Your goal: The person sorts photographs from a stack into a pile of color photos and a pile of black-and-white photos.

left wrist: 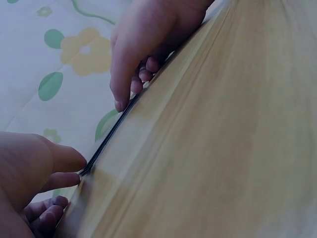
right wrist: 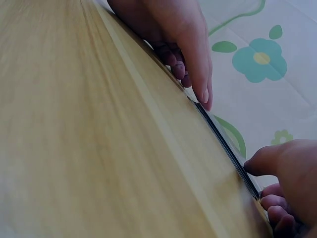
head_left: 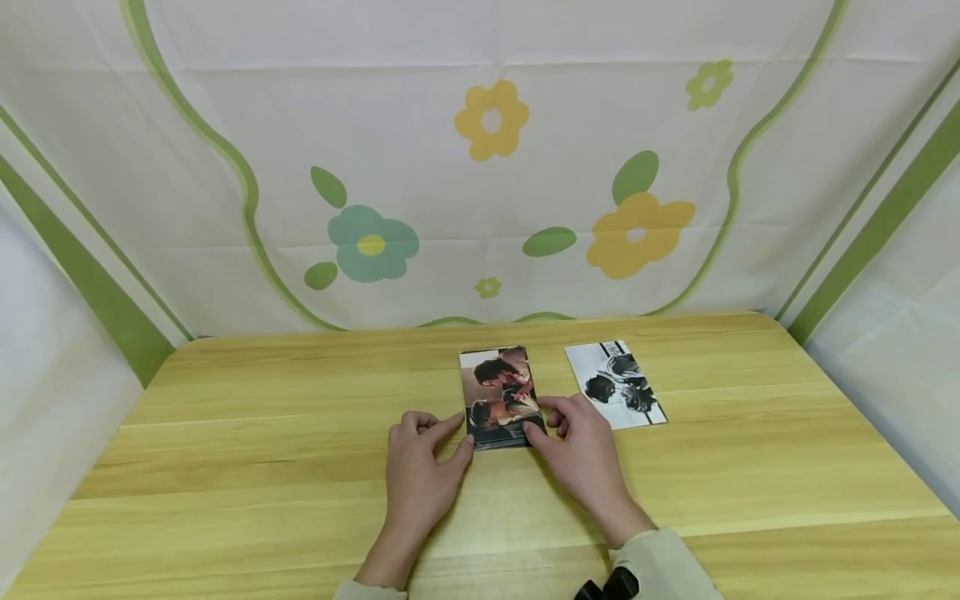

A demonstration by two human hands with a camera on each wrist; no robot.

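Note:
A thin stack of photos (head_left: 497,392) lies flat on the wooden table (head_left: 262,433), its top print showing people in colour. My left hand (head_left: 460,433) pinches its near left corner between thumb and forefinger. My right hand (head_left: 537,418) pinches the near right corner the same way. In the left wrist view the stack's dark edge (left wrist: 111,134) runs from my left hand (left wrist: 79,171) up to the right hand's fingers (left wrist: 121,96). The right wrist view shows the same edge (right wrist: 225,146) between my right hand (right wrist: 260,186) and the left hand's fingers (right wrist: 203,91).
A single black-and-white photo (head_left: 615,385) lies flat just right of the stack, slightly turned. A flowered cloth backdrop (head_left: 480,167) closes off the table's far side and both ends. A small black object (head_left: 607,587) shows by my right sleeve.

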